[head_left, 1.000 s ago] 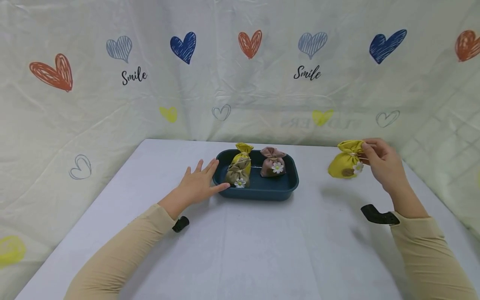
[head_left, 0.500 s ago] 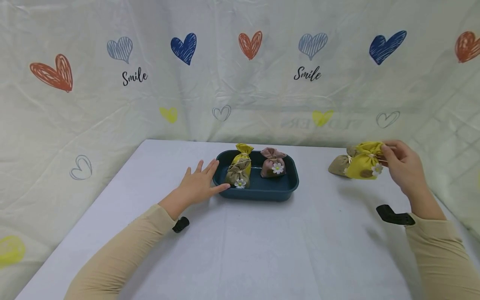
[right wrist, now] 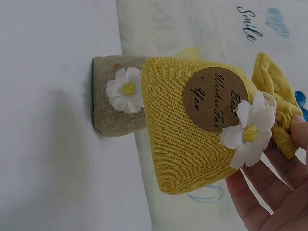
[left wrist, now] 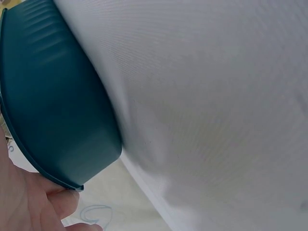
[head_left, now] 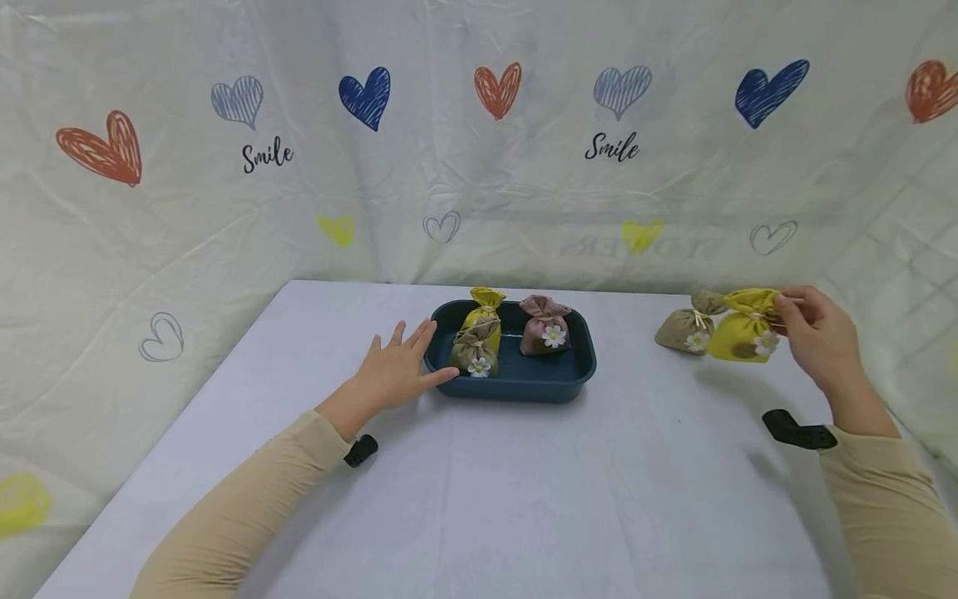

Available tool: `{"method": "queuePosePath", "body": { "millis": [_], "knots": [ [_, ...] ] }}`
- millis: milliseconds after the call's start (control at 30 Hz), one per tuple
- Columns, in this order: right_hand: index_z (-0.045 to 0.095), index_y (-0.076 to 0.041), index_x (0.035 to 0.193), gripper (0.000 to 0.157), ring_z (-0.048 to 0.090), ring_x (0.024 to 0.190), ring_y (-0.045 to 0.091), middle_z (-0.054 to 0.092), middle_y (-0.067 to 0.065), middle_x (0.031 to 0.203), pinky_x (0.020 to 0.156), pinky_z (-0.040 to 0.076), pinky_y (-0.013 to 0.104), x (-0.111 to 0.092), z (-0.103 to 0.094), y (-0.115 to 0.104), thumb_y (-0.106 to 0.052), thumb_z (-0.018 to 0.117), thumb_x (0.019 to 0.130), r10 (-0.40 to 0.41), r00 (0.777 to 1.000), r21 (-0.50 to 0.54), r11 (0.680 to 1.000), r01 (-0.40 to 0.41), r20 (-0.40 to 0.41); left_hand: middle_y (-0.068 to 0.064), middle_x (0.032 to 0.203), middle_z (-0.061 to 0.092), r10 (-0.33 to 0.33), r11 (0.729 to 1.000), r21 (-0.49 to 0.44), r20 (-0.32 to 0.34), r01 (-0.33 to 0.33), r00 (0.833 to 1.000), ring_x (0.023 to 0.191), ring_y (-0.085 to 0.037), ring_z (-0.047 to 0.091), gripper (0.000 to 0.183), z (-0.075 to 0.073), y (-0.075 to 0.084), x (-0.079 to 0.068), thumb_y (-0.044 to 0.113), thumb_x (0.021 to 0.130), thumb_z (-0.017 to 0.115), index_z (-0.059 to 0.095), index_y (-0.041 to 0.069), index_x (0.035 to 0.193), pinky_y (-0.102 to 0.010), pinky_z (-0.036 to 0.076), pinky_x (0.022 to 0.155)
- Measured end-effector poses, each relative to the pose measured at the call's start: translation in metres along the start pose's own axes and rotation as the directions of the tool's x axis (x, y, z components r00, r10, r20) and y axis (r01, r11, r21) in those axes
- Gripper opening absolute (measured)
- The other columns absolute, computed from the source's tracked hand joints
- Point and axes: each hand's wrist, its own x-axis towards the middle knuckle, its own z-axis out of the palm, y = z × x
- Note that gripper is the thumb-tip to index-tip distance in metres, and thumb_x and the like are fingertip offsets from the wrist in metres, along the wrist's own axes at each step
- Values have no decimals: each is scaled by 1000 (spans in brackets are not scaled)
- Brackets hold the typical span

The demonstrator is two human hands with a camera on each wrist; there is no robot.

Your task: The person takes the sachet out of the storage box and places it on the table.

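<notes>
My right hand (head_left: 822, 337) pinches a yellow drawstring sachet (head_left: 741, 333) at its gathered neck. In the right wrist view the yellow sachet (right wrist: 192, 139) shows a white flower and a round brown label. Just left of it stands a grey-beige sachet (head_left: 679, 331) with a white flower on the table. My left hand (head_left: 389, 366) rests with spread, straight fingers on the left rim of a dark teal tray (head_left: 524, 388). Inside the tray, a beige sachet (head_left: 471, 353) sits in front of a yellow sachet (head_left: 488, 298) at the left. A pinkish sachet (head_left: 542, 333) sits toward the right.
A white cloth covers the table (head_left: 524, 499). Behind it hangs a pale curtain (head_left: 539, 191) printed with hearts and the word "Smile". Black straps with cameras sit at both wrists.
My right hand has moved right with the yellow sachet, and the grey-beige sachet on the table has come into view behind it. The left hand and the tray have stayed in place.
</notes>
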Motion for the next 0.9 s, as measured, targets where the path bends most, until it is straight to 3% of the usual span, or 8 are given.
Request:
{"method": "queuePosePath", "body": {
  "millis": [333, 400, 500, 600, 900],
  "knots": [
    [52, 9, 123, 38, 50, 71, -23, 48, -36, 83, 63, 42, 3, 1, -2, 11, -26, 45, 111, 57, 998, -71, 996, -56, 16, -2, 171, 10, 2, 1000, 7, -7, -2, 1000, 155, -41, 8, 98, 1, -1, 1, 76, 97, 40, 9, 15, 167, -69, 12, 118],
    [52, 10, 126, 40, 49, 71, -23, 53, -28, 87, 62, 41, 3, 1, -2, 13, -26, 44, 111, 67, 998, -94, 993, -65, 17, -2, 171, 10, 4, 1000, 5, -9, -4, 1000, 155, -41, 8, 98, 1, -1, 2, 76, 97, 40, 9, 15, 167, -69, 12, 118],
    [51, 10, 131, 42, 45, 71, -24, 66, 3, 98, 61, 39, 4, 2, -2, 16, -26, 42, 111, 78, 996, -132, 989, -74, 30, -2, 171, 10, 5, 1000, 0, -7, -5, 1000, 155, -41, 7, 99, 1, -1, 2, 77, 97, 40, 8, 15, 167, -69, 11, 118],
    [50, 11, 133, 44, 42, 72, -24, 61, 33, 116, 62, 38, 6, 3, 0, 19, -26, 41, 112, 77, 996, -162, 984, -70, 38, -2, 171, 10, 2, 1000, -4, -4, -2, 1000, 155, -41, 7, 99, 1, -1, 2, 76, 97, 41, 8, 15, 167, -69, 11, 118],
    [52, 10, 131, 43, 39, 71, -25, 59, 40, 119, 59, 37, 9, 6, 0, 28, -27, 41, 111, 57, 997, -209, 977, -47, 43, -2, 171, 9, -1, 1000, -7, -1, 1, 1000, 155, -41, 6, 98, 1, -1, 1, 75, 98, 41, 7, 15, 167, -69, 11, 118]
  ]
}}
